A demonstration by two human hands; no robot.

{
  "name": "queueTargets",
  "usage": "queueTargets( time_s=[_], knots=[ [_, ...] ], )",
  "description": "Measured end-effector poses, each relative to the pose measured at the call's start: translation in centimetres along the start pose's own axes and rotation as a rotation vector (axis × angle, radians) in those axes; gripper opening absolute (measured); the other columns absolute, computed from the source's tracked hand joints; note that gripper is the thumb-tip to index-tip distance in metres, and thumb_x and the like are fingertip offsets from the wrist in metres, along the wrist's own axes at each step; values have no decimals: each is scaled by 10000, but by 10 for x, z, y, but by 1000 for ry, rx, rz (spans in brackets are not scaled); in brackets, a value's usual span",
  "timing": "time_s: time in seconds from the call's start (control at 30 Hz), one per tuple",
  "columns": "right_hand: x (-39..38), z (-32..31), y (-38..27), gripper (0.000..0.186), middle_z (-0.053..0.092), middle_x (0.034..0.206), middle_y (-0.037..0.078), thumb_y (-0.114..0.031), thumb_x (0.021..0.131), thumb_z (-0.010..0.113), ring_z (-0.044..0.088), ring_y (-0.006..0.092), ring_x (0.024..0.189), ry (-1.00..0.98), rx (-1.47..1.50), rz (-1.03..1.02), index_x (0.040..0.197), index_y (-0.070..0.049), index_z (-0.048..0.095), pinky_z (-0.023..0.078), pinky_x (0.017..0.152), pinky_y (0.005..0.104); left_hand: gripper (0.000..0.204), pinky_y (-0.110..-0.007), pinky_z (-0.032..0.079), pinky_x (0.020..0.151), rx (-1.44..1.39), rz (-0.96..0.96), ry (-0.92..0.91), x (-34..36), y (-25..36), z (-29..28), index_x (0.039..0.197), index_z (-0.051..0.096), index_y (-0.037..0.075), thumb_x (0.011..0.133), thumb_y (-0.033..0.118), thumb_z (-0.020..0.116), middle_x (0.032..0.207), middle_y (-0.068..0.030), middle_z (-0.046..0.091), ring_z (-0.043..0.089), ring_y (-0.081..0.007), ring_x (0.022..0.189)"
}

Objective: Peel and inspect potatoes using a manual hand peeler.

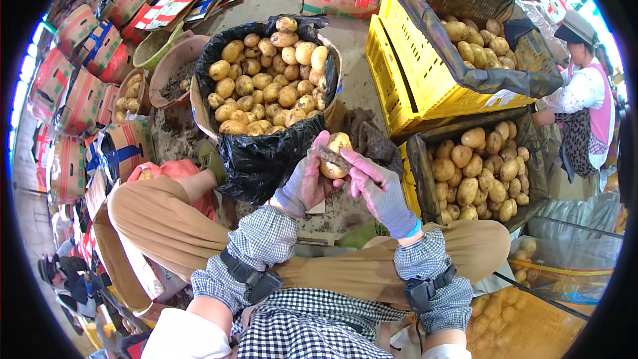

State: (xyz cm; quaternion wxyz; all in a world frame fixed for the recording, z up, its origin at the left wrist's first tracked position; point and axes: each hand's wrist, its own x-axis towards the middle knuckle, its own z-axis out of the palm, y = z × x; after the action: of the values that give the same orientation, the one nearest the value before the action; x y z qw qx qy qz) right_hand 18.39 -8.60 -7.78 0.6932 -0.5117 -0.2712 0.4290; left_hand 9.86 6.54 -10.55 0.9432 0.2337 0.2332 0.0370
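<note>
My left hand (307,183), in a pink and grey work glove, is closed round a yellow-brown potato (336,167) in front of me. My right hand (382,193), gloved alike, has its fingers drawn in against the potato's right side. A dark strip crosses the potato's middle; whether it is soil or cloth I cannot make out. Just beyond my hands stands a round container lined with a black plastic bag (266,159), heaped with potatoes (269,83). A dark crumpled cloth (369,136) lies right behind my right hand.
At right, a lined crate of potatoes (482,173) stands near stacked yellow crates (415,60). A person (585,100) works beyond them. Cartons (86,100) pile up at left, near a tub holding soil (174,73). A mesh sack of potatoes (512,322) lies at lower right.
</note>
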Motion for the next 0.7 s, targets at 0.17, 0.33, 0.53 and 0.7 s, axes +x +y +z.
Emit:
queueTargets(
  time_s=[0.17,0.33,0.53,0.7],
  knots=[
    [3,-11,2,398,533,796,-8,-88,971,502,462,66,687,112,-7,-49,1354,19,478,415,661,197,478,-222,501,510,-35,-64,16,-6,2,13,1118,582,138,934,564,473,949,-68,648,620,-174,722],
    [-1,-3,0,377,557,816,-2,-83,972,502,485,63,690,78,-55,-27,1335,18,497,437,682,189,457,-257,519,570,-182,-77,60,-4,2,15,1131,579,136,950,536,454,968,-79,633,623,-192,808],
    [-1,-7,-3,385,557,857,-2,-69,978,485,483,70,710,198,-8,-91,1353,16,478,442,706,210,606,-294,501,660,-557,-257,-254,0,-1,0,1193,565,83,919,609,438,1043,-118,632,602,-253,854],
    [2,-6,0,402,551,858,4,-89,981,494,479,67,716,202,-36,-125,1368,15,461,435,699,210,671,-262,466,620,-434,-186,-256,-10,10,17,1215,552,63,899,644,437,1088,-173,608,583,-268,863]
  ],
)
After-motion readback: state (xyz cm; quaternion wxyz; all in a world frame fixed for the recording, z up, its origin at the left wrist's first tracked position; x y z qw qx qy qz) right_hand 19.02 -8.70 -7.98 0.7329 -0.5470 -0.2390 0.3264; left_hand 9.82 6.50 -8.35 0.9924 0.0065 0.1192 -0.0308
